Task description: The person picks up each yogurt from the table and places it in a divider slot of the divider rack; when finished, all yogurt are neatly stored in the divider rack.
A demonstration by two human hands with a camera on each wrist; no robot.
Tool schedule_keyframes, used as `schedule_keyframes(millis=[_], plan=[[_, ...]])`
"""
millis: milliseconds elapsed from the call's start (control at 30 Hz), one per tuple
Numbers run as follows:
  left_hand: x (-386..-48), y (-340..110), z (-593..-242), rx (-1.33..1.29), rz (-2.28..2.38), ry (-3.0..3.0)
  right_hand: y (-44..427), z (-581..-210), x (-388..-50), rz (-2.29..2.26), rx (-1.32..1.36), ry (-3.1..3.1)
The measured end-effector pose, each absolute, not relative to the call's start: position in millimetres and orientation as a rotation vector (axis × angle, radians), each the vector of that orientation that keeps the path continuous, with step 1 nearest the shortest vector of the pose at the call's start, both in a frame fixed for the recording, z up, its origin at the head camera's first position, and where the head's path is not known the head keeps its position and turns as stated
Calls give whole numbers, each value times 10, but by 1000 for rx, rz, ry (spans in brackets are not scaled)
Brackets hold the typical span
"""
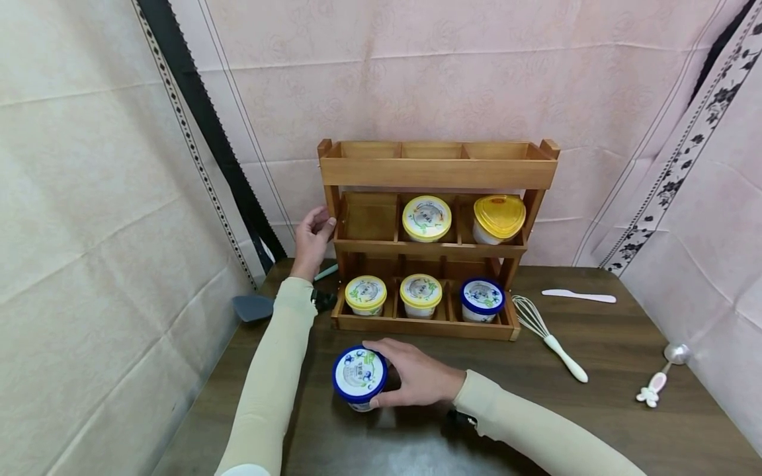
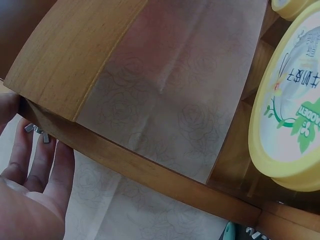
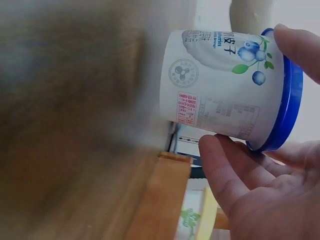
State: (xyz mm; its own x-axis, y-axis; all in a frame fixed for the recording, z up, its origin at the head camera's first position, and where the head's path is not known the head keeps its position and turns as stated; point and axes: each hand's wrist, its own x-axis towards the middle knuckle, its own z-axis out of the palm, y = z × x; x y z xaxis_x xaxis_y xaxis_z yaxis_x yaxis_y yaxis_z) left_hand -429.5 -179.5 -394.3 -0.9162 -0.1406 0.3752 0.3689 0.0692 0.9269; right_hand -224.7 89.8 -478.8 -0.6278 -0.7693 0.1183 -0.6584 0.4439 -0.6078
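Note:
My right hand (image 1: pixel 417 373) grips a yogurt cup with a blue lid (image 1: pixel 359 373), thumb and fingers round its rim, in front of the wooden rack (image 1: pixel 437 174). In the right wrist view the white wall of this blueberry cup (image 3: pixel 215 85) shows, its base apart from the table. My left hand (image 1: pixel 313 243) holds the rack's left upright at middle-tier height; in the left wrist view the fingers (image 2: pixel 60 170) lie along the wood by a wing nut (image 2: pixel 37 131). The middle tier bears two yellow-lidded tubs (image 1: pixel 426 218) (image 1: pixel 500 216).
On the bottom tier stand two yellow-lidded cups (image 1: pixel 366 295) (image 1: pixel 421 295) and a blue-lidded cup (image 1: pixel 482 299). Right of the rack lie a whisk (image 1: pixel 550 337), a white knife (image 1: pixel 579 295) and a rabbit-handled scoop (image 1: pixel 657 380). A grey-blue spatula (image 1: pixel 253 308) lies left, beside my left forearm.

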Motion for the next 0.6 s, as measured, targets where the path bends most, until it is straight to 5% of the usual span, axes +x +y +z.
schedule_keyframes(millis=[600], plan=[[-4322, -1806, -3963, -248, -1887, -1990, 1027, -4362, -2344, -1071, -1265, 2606]])
